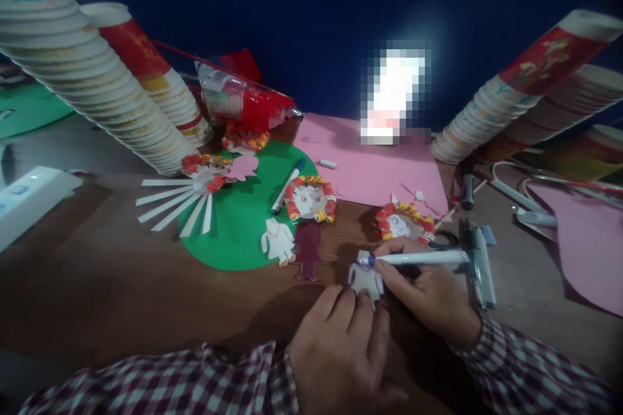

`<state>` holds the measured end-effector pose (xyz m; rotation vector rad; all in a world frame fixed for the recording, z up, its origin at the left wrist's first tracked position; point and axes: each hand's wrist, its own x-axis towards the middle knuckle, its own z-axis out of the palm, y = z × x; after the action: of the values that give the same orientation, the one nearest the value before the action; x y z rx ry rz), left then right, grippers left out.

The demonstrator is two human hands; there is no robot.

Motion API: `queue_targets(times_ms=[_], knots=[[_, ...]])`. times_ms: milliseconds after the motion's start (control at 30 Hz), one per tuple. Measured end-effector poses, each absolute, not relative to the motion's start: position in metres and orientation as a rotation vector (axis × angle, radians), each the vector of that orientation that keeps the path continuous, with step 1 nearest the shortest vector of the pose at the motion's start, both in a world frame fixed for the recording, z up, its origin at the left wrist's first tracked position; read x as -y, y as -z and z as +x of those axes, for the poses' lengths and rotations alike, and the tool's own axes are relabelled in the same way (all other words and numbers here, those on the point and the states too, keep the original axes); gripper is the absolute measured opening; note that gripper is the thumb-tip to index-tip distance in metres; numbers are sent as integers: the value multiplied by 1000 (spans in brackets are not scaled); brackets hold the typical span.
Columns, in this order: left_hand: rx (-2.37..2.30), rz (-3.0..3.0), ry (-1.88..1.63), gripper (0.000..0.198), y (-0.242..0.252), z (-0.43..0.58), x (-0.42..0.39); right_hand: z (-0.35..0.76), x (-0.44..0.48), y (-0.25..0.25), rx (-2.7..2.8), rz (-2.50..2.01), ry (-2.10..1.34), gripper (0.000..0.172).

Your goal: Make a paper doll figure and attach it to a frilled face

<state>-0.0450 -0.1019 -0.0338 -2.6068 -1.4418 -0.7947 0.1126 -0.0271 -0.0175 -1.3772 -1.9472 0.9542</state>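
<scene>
My right hand (433, 292) is closed around a white felt-tip pen (418, 259), its blue-purple tip touching the neck area of a white paper body cutout (366, 277). Purple lines run along the cutout's arms and neckline. My left hand (338, 343) lies flat with its fingertips on the lower edge of that cutout, covering part of it. To the left is a dark maroon cutout (308, 253), beside another white body cutout (279, 241) with a drawn collar. A paper face in a red and yellow ring (311, 200) sits above the maroon one.
A similar ring (405, 223) lies behind my right hand. A green sheet (228, 249) bears a blue-capped marker (288, 187) and white paper strips (168, 201). Pink paper (335, 185) lies at the back. Tall paper-cup stacks (97, 71) lean at both sides. Pens (479, 266) lie right.
</scene>
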Motion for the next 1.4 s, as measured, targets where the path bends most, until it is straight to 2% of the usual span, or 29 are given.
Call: queue_targets(times_ms=[1400], knots=[[1380, -2691, 668, 72, 33, -49, 103, 111, 25, 17, 1918, -1408, -824, 7]])
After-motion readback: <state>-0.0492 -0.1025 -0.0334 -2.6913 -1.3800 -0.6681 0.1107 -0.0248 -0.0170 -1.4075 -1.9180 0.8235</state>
